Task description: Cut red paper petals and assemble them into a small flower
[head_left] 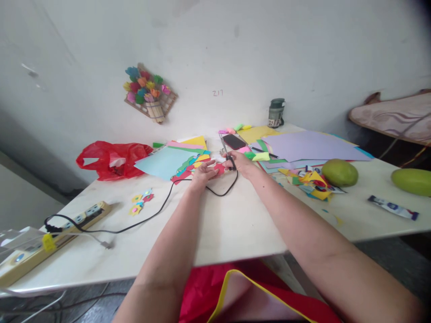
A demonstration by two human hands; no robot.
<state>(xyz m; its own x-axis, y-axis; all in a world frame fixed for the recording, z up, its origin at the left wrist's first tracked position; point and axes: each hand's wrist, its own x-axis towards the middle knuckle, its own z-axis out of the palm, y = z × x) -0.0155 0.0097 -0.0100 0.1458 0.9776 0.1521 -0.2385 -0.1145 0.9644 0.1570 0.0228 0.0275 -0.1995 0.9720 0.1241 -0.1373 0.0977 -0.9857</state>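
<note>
My left hand (204, 173) rests low over red paper cut-outs (219, 168), its fingers stretched out and apart. My right hand (240, 163) is closed round a small black-handled tool (230, 163). The black cord (224, 194) loops up to this tool; its exact kind is partly hidden by my fingers. Close by it a slim metallic piece (224, 142) points away from me, and I cannot tell if it belongs to the tool. Beyond my left hand lie coloured paper strips (186, 167) and a light blue sheet (164, 162).
A power strip (85, 217) and small paper flowers (136, 208) are on the left, with a red plastic bag (112, 157) behind. A phone (235, 141), purple paper (308, 144), paper scraps (316, 181), green fruit (340, 172) and a tube (393, 207) lie to the right.
</note>
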